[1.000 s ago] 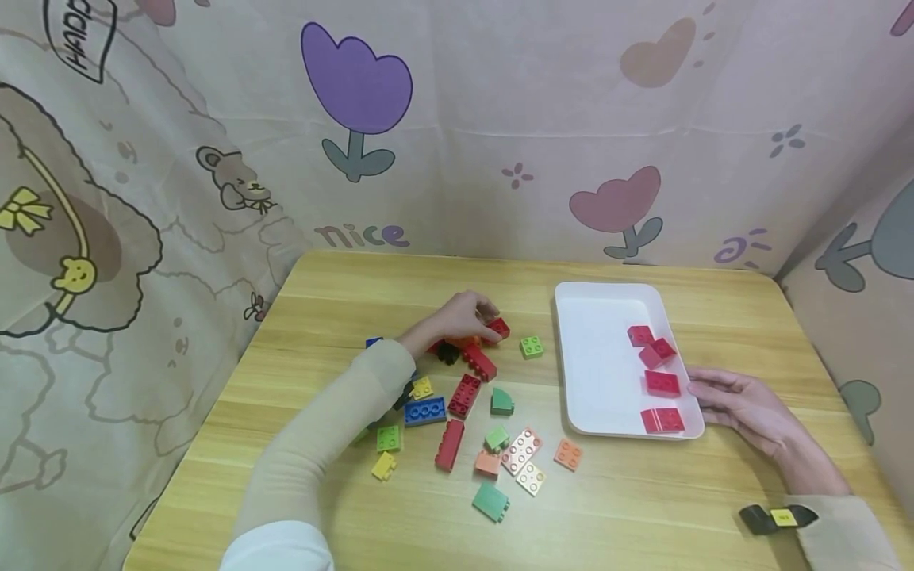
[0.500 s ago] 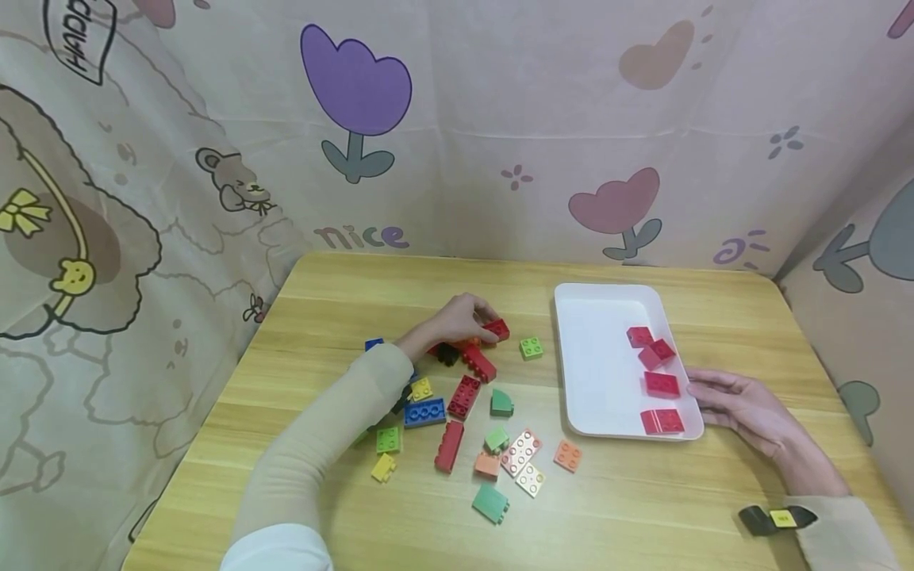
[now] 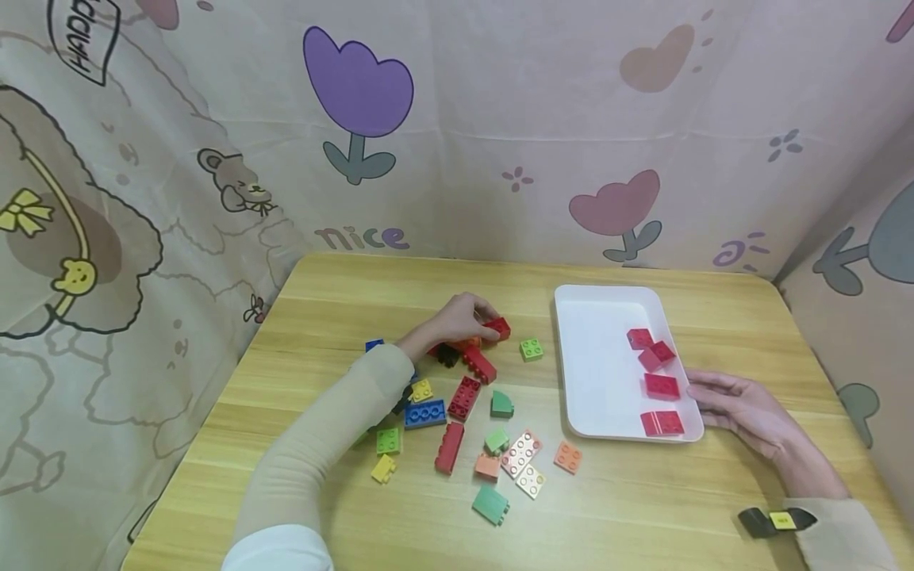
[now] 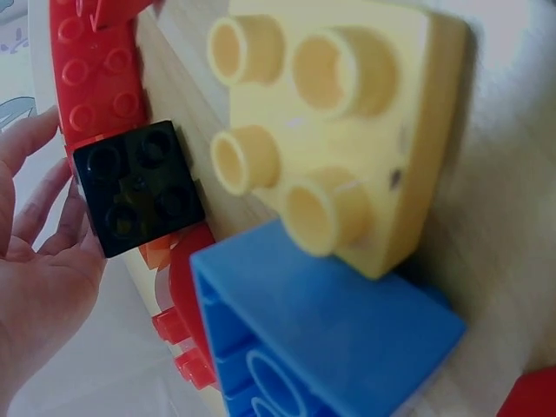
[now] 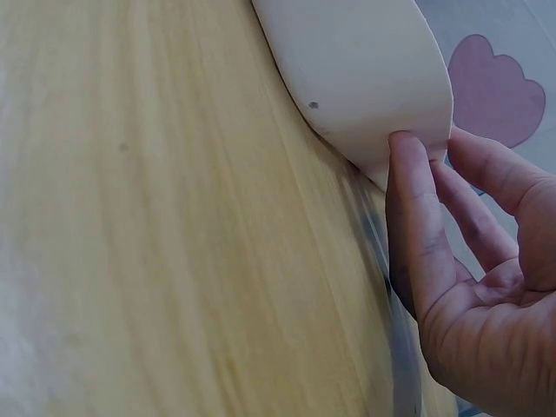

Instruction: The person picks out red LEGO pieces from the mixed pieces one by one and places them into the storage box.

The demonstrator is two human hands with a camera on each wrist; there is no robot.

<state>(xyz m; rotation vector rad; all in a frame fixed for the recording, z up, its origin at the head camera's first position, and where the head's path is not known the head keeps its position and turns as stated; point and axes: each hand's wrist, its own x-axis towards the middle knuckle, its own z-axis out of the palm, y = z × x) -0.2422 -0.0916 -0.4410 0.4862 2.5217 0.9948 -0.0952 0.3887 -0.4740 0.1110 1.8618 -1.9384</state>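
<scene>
In the head view my left hand (image 3: 460, 319) reaches over the left-hand pile and pinches a red toy building brick (image 3: 500, 328) between thumb and fingers. Under and beside that hand lie a black brick (image 3: 447, 354) and a long red brick (image 3: 479, 364). The left wrist view has a yellow brick (image 4: 382, 139) and a blue brick (image 4: 339, 304) close to the camera, partly covering the pile. My right hand (image 3: 743, 408) rests at the right side of a white tray (image 3: 600, 365). Its fingertips touch the tray's outer wall (image 5: 365, 78), fingers fairly straight.
Several red bricks (image 3: 662, 386) lie along the tray's right side. A light green brick (image 3: 531, 349) sits between pile and tray. Orange (image 3: 568, 456), green (image 3: 491, 503) and other bricks are spread over the wooden table (image 3: 607, 507). A printed cloth (image 3: 493, 95) hangs behind.
</scene>
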